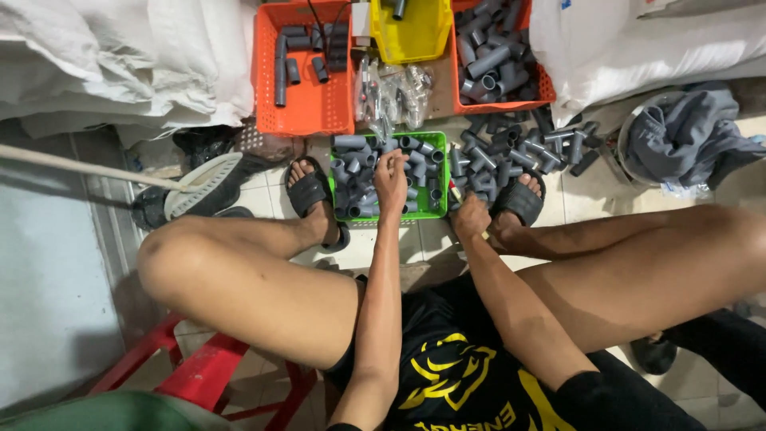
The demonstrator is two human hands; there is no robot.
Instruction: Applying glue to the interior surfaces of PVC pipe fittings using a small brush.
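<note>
Hands working: I'm reaching my left hand (390,182), fingers curled, among jumbled grey pipe pieces (356,172) in the green basket (388,215); my right hand (471,217) is gripping a thin upright stick (456,193).

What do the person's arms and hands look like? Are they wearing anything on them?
Both arms are bare from hand to elbow: no gloves, no watch, no rings that I can make out. The left hand and right hand are uncovered. Near the bottom edge, a black sleeve covers the right upper arm. It belongs to a black shirt with a yellow print.

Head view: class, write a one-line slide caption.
Seated person's left hand reaches into green basket of grey pipe pieces; right hand beside it.
</note>
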